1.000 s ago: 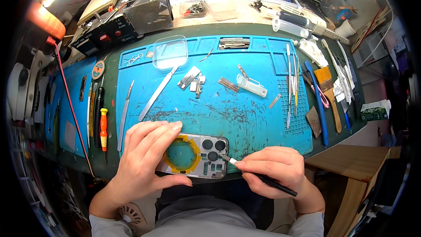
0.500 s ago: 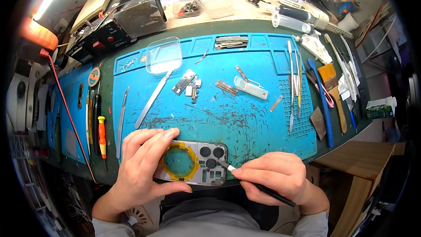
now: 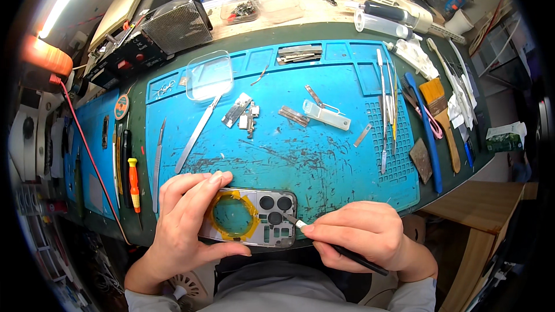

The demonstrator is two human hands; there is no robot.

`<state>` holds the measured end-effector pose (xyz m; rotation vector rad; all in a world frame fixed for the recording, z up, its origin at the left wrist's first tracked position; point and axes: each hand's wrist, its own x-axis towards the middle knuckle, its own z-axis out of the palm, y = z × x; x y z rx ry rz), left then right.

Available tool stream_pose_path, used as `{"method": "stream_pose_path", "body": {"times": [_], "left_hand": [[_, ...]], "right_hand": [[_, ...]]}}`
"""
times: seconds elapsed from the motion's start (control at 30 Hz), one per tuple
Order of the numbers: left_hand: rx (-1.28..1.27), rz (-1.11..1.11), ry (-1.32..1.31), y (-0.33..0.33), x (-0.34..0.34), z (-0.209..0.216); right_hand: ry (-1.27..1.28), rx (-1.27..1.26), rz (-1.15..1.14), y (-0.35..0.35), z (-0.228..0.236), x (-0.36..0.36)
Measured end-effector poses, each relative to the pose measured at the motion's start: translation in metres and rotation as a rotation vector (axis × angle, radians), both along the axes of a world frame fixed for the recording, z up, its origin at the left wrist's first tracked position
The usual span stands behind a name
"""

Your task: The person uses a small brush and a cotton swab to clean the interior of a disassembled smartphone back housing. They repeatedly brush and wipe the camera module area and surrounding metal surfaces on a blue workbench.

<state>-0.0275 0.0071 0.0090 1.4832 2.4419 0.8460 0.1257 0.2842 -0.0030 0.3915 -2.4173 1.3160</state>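
My left hand [image 3: 188, 216] grips the left end of a grey phone housing [image 3: 264, 196], thumb along the near edge and fingers over the far side. The housing has a big round opening ringed with yellow tape, and three dark camera circles at its right end. My right hand [image 3: 359, 237] pinches a slim black-handled knife [image 3: 352, 256] like a pen. The blade's tip touches or hovers just by the lowest camera circle; which one I cannot tell. Beyond the housing lies a scuffed blue work mat [image 3: 260, 153] with small metal phone parts [image 3: 243, 114] on it.
Metal tweezers [image 3: 199, 130], a clear plastic lid [image 3: 209, 75] and a small clear case [image 3: 326, 115] lie on the mat. An orange screwdriver [image 3: 134, 182] is at the left. To the right lie a blue-handled brush [image 3: 428, 138] and a wooden-handled brush [image 3: 445, 130].
The whole view has shifted slightly. Both hands keep their grips, and the knife tip stays by the camera circles with hardly any movement.
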Motion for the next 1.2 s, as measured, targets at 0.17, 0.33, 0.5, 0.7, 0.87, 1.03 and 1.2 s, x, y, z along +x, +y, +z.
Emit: {"method": "stream_pose_path", "body": {"times": [0.17, 0.33, 0.5, 0.7, 0.87, 1.03, 1.2], "left_hand": [[0.001, 0.003, -0.014, -0.0007, 0.0000, 0.0000], [0.012, -0.003, -0.007, -0.0004, -0.0001, -0.0004], [0.001, -0.003, -0.003, 0.0004, -0.0001, -0.0002], [0.000, -0.004, -0.004, -0.0001, -0.0001, 0.0001], [-0.007, -0.003, 0.008, -0.0013, 0.0000, -0.0005], [-0.005, -0.003, 0.012, -0.0013, -0.0004, -0.0007], [-0.012, 0.006, -0.008, -0.0020, 0.0007, 0.0000]], "right_hand": [[0.005, 0.011, -0.001, -0.0007, 0.0002, 0.0001], [0.011, 0.009, -0.003, -0.0012, 0.0002, 0.0002], [0.013, 0.000, -0.006, -0.0011, -0.0007, -0.0002], [0.020, 0.006, -0.011, -0.0017, 0.0002, -0.0003], [0.021, 0.014, -0.009, -0.0007, 0.0008, -0.0003], [0.033, 0.022, -0.005, -0.0003, -0.0008, 0.0014], [0.032, 0.021, -0.018, -0.0021, -0.0010, 0.0008]]}}
